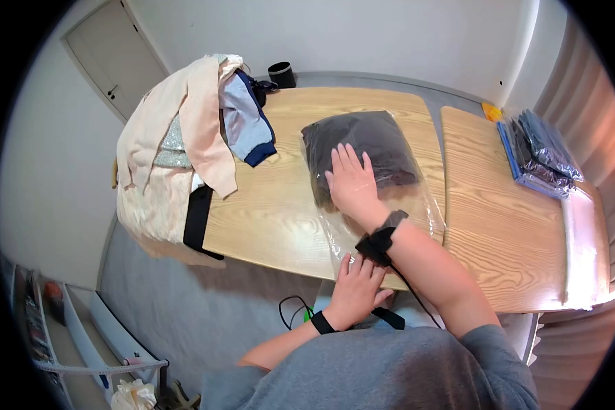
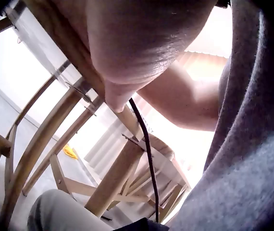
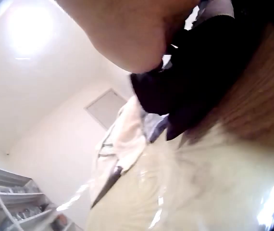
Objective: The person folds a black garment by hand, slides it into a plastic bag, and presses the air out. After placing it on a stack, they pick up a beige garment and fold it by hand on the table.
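A dark folded garment (image 1: 362, 143) lies inside a clear plastic bag (image 1: 424, 212) on the wooden table. My right hand (image 1: 354, 184) rests on the bag over the garment's near part, its fingers stretched out and spread. At the table's front edge my left hand (image 1: 355, 290) touches the near end of the bag with straight fingers. The left wrist view shows the left hand (image 2: 146, 38) close up beside the table's edge, its fingers hidden. In the right wrist view the underside of the right hand (image 3: 127, 33) fills the top.
Pale pink clothes (image 1: 164, 137) and a light blue garment with navy trim (image 1: 246, 116) are heaped at the left. Several bagged garments (image 1: 540, 154) are stacked on the right table, near a sheaf of clear plastic (image 1: 584, 246). A black bin (image 1: 281, 75) stands behind the table.
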`<state>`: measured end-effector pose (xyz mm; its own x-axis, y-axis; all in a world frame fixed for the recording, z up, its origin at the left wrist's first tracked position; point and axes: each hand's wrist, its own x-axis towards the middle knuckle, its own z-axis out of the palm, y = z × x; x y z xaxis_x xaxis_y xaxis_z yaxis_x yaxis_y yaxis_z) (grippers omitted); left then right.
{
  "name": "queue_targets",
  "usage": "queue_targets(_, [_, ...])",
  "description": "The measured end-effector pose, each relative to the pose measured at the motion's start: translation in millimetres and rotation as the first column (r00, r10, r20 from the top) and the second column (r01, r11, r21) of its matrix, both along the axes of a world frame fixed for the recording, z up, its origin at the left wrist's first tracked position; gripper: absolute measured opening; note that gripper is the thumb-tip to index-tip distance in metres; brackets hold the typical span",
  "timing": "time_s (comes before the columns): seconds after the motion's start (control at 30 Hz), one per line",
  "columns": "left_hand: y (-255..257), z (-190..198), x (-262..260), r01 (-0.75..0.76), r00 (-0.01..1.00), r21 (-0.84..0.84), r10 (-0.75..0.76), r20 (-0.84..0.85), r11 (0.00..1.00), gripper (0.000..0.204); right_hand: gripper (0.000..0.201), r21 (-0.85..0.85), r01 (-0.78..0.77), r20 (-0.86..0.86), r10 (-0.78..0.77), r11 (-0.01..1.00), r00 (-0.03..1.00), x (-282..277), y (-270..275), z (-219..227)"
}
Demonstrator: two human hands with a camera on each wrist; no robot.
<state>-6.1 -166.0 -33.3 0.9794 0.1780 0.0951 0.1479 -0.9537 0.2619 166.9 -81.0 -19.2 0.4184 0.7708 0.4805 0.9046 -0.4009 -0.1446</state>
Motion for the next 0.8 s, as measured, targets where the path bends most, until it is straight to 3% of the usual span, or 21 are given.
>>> queue_targets(0.1, [0.5, -7.8, -0.3, -0.01, 0.991, 0.065, 0.002, 0.131, 0.998, 0.062, 0.052, 0.035, -0.001, -0.026, 0.002, 0.999, 1.0, 19.9, 29.1, 4.0])
queue_targets(0.17, [1.1, -11.9, -1.1, -0.011, 0.992, 0.071, 0.002, 0.126, 0.997, 0.063, 0.054, -0.141, -0.117, -0.174, 0.092, 0.983, 0.98, 27.4, 37.8, 8.0])
queue_targets(0.2, [1.2, -13.1, -0.7, -0.009, 0.993, 0.072, 0.001, 0.121, 0.997, 0.063, 0.056, -0.229, -0.118, -0.23, 0.064, 0.966, 0.971, 27.9, 43.3, 7.6])
queue_targets(0.3, [2.8, -13.8, 1.5, -0.004, 0.994, 0.058, -0.003, 0.111, 0.998, 0.064, 0.057, -0.284, -0.13, -0.194, 0.076, 0.95, 0.978, 19.5, 44.5, -0.8])
queue_targets(0.5, [3.1, -16.5, 0.9, 0.016, 0.995, 0.081, -0.024, 0.096, 0.997, 0.064, 0.056, -0.247, -0.115, -0.154, 0.079, 0.962, 0.985, 18.2, 49.3, -10.7])
queue_targets(0.6, [0.4, -13.9, 1.6, -0.012, 0.996, 0.101, 0.003, 0.089, 0.995, 0.066, 0.052, -0.152, -0.185, -0.216, 0.15, 0.971, 0.965, 21.4, 41.6, -2.0])
queue_targets(0.7, [-1.3, -11.6, 2.1, -0.021, 0.996, 0.111, 0.012, 0.088, 0.994, 0.066, 0.048, -0.126, -0.094, -0.237, 0.062, 0.988, 0.969, 26.9, 18.1, 17.2])
queue_targets(0.73, [-1.2, -10.0, 2.7, -0.018, 0.997, 0.108, 0.01, 0.073, 0.994, 0.066, 0.045, 0.0, 0.071, -0.143, -0.071, 0.997, 0.987, 25.1, 6.9, 15.7])
queue_targets(0.77, [-1.0, -9.8, 3.9, -0.015, 0.997, 0.102, 0.007, 0.075, 0.995, 0.066, 0.05, -0.052, 0.27, -0.028, -0.272, 0.961, 0.962, 26.8, 2.3, 15.1])
queue_targets(0.8, [-1.5, -10.2, 3.2, -0.015, 0.997, 0.105, 0.007, 0.079, 0.994, 0.066, 0.053, -0.11, 0.343, -0.028, -0.348, 0.933, 0.937, 28.3, -7.0, 12.9])
